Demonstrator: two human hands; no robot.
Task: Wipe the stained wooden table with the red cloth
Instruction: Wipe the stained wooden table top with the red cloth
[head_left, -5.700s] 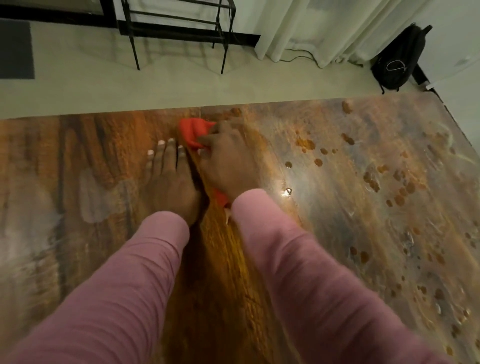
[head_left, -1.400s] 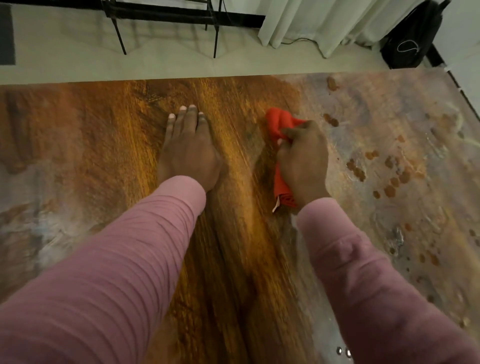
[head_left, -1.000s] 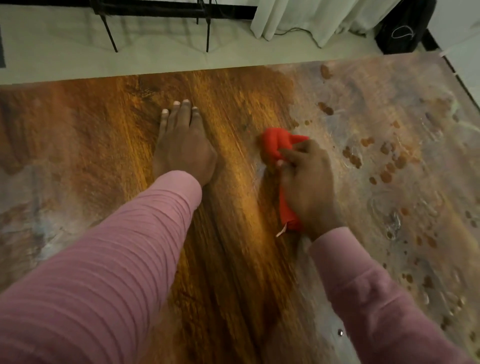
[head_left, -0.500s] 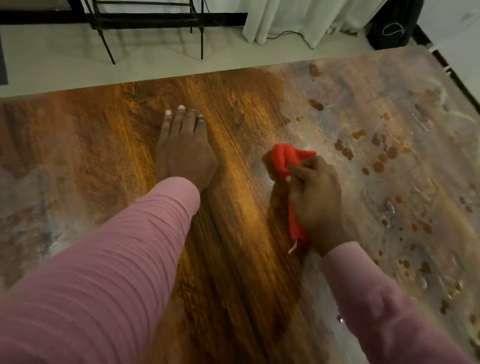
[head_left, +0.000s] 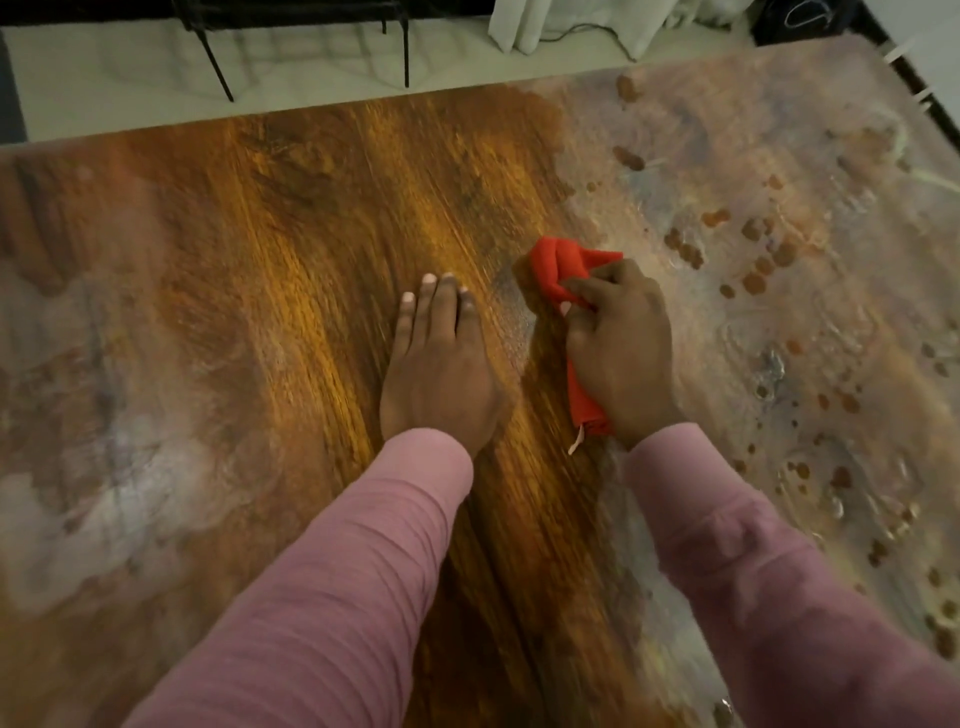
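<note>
Hiding perhaps half the red cloth

Wooden table: bare grain at centre, grey film either side. Brown spots (scattered) at right. On it: red cloth, left hand flat.

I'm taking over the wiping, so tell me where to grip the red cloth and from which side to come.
Grip the bunched far end of the red cloth, coming from above on the far side. It sticks out thick and folded beyond the fingers of the right hand, which covers the middle; the near end is only a thin strip beside the wrist.
</note>
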